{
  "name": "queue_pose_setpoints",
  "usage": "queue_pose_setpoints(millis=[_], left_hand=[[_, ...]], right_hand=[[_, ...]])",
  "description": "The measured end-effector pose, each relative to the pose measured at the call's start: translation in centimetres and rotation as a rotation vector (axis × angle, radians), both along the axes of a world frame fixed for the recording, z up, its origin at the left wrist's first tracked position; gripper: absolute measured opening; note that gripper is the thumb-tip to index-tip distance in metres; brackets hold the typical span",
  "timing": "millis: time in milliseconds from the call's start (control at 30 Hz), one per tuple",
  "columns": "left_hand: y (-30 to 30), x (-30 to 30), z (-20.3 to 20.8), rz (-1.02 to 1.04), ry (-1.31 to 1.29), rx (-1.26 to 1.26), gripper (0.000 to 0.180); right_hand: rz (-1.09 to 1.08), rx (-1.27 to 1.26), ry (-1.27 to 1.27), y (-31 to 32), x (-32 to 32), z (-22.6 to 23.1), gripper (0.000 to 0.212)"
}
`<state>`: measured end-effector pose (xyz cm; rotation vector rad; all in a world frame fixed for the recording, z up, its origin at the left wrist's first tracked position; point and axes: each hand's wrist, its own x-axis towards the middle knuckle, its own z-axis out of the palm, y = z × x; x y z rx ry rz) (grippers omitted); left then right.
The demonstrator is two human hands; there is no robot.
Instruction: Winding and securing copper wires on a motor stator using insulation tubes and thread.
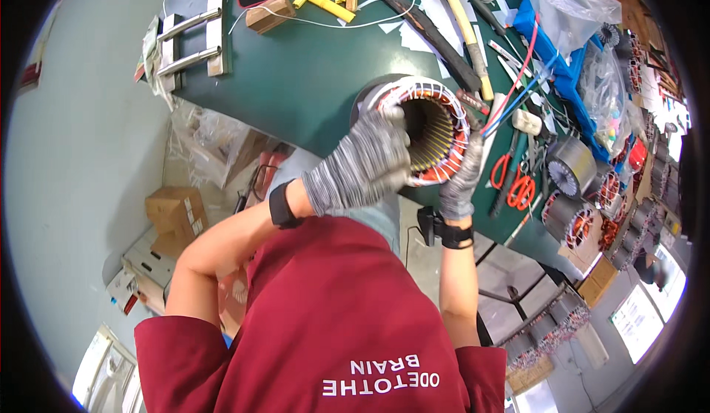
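Observation:
A motor stator [438,141] lies on the green table with its open end toward me, showing copper windings, white lacing cord and a slotted bore. My left hand [364,160], in a grey knitted glove, is at the left of this rim. Its fingers are curled and slightly blurred, and what they pinch, if anything, is hidden. My right hand [463,180], gloved alike, presses round the right side of the stator's rim. Red and blue lead wires [504,114] rise beside its fingertips toward the upper right.
Right of the stator lie orange-handled scissors [522,191], a mallet [466,25] and a dark rod [429,32]. A blue tray [569,69] holds plastic bags. More stators [571,165] stand at right. A metal frame [194,42] and a wooden block [271,15] sit at far left.

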<state>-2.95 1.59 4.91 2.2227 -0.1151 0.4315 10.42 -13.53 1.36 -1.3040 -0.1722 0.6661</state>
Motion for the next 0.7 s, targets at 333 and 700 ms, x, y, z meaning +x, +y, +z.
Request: queue_pose_setpoints(millis=[333,700], left_hand=[[-4.2,7.4,-6.0,0.476,0.754,-1.610,0.035],[-5.7,10.6,-14.5,0.728,0.492,-2.698,0.041]], right_hand=[[-0.181,-0.381,0.006,0.1,0.2,-2.0,0.039],[-0.317,-0.291,0.114,-0.3,-1.1,-2.6,0.028]])
